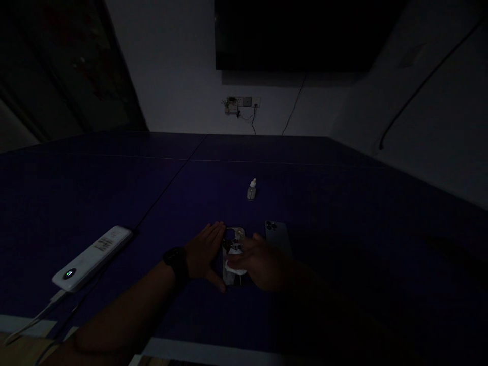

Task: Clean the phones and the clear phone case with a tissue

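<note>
One power bank (95, 256) is seen at far left, laid aslant on the table (324, 193), its display lit and a cable (32, 323) run from its near end. Next, a watch (177, 263) is worn above the left hand (205, 252), which is laid palm down, thumb and fingers spread along the left edge of a printed case (230, 278); nothing is enclosed by it, and the case seems to be braced there. The case is laid flat between the hands, its camera cutout at the far end. If empty, it can be expected to be light and thin, with a little flex; unbraced, it could easily be slid. It would best be taken by its long edges. On it a white cloth (239, 271), judged soft and nearly weightless, is held under the bent fingers of the right hand (267, 264); how firmly cannot be told. Farther back, a dropper bottle (251, 192) is stood upright. Rightmost, a phone (280, 238) is laid lenses up beside the right hand, probably heavier and slicker than the case.
</note>
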Available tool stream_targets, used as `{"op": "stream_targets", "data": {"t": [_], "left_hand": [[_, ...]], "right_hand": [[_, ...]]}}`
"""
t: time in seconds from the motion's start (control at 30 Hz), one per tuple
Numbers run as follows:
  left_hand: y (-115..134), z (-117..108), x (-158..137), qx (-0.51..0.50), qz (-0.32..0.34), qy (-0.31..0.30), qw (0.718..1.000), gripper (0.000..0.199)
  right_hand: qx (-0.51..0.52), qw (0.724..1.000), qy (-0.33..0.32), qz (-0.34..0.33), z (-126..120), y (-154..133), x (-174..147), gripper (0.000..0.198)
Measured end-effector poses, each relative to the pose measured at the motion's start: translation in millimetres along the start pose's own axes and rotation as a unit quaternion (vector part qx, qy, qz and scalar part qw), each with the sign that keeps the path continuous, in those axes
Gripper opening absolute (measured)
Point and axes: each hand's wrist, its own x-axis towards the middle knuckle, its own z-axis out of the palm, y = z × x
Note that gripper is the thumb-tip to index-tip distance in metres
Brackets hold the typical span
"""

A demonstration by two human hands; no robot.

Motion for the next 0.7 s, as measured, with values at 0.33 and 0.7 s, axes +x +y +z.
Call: {"op": "stream_targets", "data": {"t": [0.33, 0.7], "left_hand": [[-0.5, 0.8, 0.3, 0.003, -0.008, -0.015, 1.0, 0.147], [-2.5, 2.4, 2.2, -0.008, -0.003, -0.002, 1.0, 0.149]], "right_hand": [[-0.058, 0.991, 0.028, 0.12, -2.0, 5.2, 4.7, 0.04], [-0.064, 0.982, 0.038, 0.177, 5.5, 26.8, 5.4, 0.05]]}}
